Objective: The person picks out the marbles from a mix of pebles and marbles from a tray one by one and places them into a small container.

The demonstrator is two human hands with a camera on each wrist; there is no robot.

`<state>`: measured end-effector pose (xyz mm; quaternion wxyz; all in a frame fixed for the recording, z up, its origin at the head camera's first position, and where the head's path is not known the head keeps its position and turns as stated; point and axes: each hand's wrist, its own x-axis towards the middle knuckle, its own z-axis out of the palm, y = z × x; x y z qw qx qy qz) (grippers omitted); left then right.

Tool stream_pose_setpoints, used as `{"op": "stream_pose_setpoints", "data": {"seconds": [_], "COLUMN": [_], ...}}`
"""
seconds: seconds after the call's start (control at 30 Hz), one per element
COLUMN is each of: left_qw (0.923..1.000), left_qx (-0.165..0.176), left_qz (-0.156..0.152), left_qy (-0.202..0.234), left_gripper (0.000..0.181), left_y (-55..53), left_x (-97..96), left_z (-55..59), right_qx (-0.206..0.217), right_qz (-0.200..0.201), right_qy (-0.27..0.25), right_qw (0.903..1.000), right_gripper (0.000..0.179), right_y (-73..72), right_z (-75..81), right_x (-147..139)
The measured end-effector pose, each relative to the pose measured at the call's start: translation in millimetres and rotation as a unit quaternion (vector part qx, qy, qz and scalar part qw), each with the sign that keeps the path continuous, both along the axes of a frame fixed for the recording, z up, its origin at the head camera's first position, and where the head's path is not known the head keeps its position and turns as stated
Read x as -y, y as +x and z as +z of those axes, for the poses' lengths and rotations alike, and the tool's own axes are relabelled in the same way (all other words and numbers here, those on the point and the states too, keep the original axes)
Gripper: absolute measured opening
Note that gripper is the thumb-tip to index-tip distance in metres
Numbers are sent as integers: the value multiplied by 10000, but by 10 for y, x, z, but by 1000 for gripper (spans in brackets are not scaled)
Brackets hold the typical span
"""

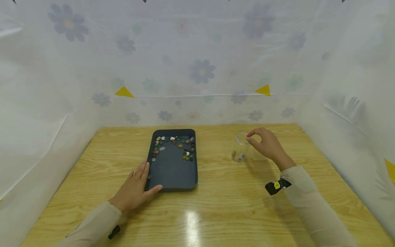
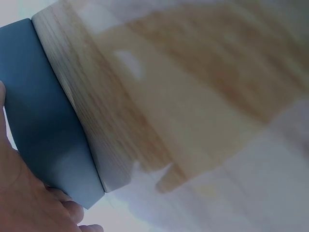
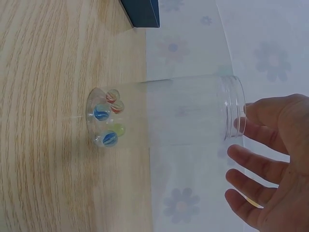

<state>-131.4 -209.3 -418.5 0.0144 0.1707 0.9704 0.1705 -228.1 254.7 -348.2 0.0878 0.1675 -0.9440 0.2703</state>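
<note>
A dark grey rectangular tray [image 1: 172,173] lies on the table and holds small coloured stones [image 1: 187,156] along its left, far and right sides. My left hand [image 1: 135,187] rests against its near left corner, with fingers extended along the left side and the thumb at the near edge. On the right stands a clear, lidless jar [image 3: 188,113]. Several glass marbles [image 3: 110,138] lie at its bottom, some with blue or red swirls. At the jar's rim, the thumb and index finger of my right hand [image 1: 266,144] pinch together; the other fingers stay apart from it.
The wood-grain table [image 1: 216,212] carries both things, with bare wood between tray and jar. White flowered sheeting [image 1: 200,44] surrounds it at the back and both sides. Yellow triangles [image 1: 124,92] mark the back sheet.
</note>
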Motion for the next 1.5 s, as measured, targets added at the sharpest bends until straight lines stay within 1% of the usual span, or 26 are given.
{"op": "stream_pose_setpoints", "data": {"seconds": [0.17,0.27,0.33,0.53,0.63,0.73,0.9,1.07,1.17,1.3,1.37,1.5], "left_qw": [10000,10000,10000,10000,10000,9999,9999,10000,10000,10000,10000,10000], "left_qx": [-9,-18,-17,-46,-65,-83,-100,-62,-71,-60,-30,-42], "left_qz": [-15,-22,-20,-14,-11,-13,-21,-15,-24,-55,-51,-21], "left_qy": [26,57,71,63,50,63,59,37,46,57,62,63], "left_gripper": [97,97,97,98,98,98,98,99,99,98,99,99], "left_y": [7,9,8,0,-1,-2,-10,-24,-21,-21,-28,-31], "left_x": [-6,-8,-8,2,3,4,12,15,10,-1,-3,4], "left_z": [10,7,2,-14,-24,-27,-44,-67,-75,-79,-80,-69], "right_qx": [-29,-128,-260,-861,-1033,-1059,-965,-937,-1012,-1076,-1135,-1477], "right_qz": [2,24,65,202,304,424,687,954,803,316,164,134], "right_qy": [-47,-58,-102,-258,-374,-454,-483,-409,-232,-4,88,220], "right_qw": [10000,9999,9996,9957,9935,9924,9918,9902,9913,9937,9934,9887], "right_gripper": [26,25,22,18,18,17,16,14,14,15,15,16], "right_y": [11,8,4,-13,-18,-21,-24,-45,-46,-21,-20,-23], "right_z": [-5,-3,-5,1,13,18,3,-57,-112,-138,-143,-151], "right_x": [-5,3,15,113,185,276,476,720,857,971,1000,1065]}}
